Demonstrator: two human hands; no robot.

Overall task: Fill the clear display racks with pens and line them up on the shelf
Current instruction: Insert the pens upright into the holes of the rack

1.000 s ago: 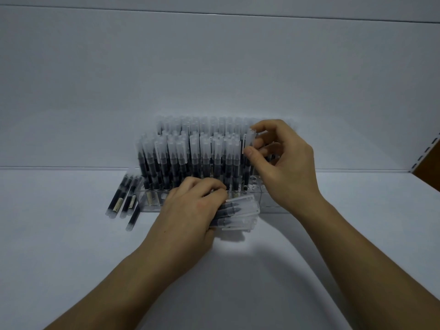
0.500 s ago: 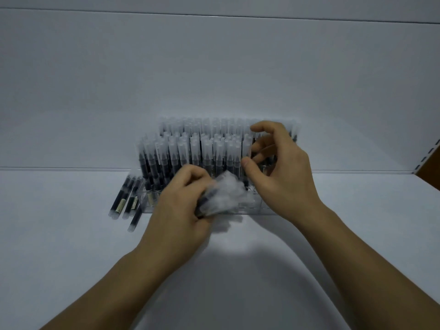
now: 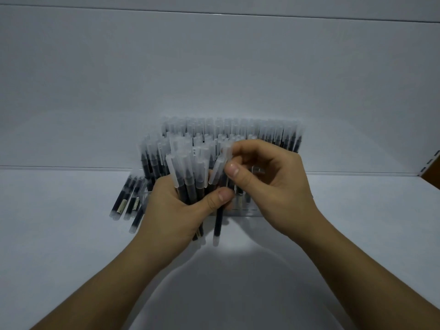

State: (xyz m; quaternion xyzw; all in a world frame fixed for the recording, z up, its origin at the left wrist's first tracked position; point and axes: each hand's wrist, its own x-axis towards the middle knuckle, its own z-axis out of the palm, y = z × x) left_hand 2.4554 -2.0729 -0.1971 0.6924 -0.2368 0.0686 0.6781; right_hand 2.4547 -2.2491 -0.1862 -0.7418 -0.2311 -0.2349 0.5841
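A clear display rack (image 3: 247,211) stands on the white shelf (image 3: 71,246), packed with upright black pens with frosted caps (image 3: 273,134). My left hand (image 3: 176,210) grips a bundle of pens (image 3: 188,177) held upright in front of the rack. My right hand (image 3: 269,184) pinches the frosted cap of one pen (image 3: 220,210) at the right edge of that bundle, thumb and fingers on its top end. The rack's front rows are mostly hidden behind both hands.
Several loose pens (image 3: 128,201) lie flat on the shelf to the left of the rack. The shelf's white back wall (image 3: 214,67) rises just behind the rack. A slotted shelf upright (image 3: 428,163) shows at the far right edge.
My left hand has turned its bundle of pens from lying sideways to upright and lifted it. My right hand left the rack's pens and now pinches one pen from the bundle.
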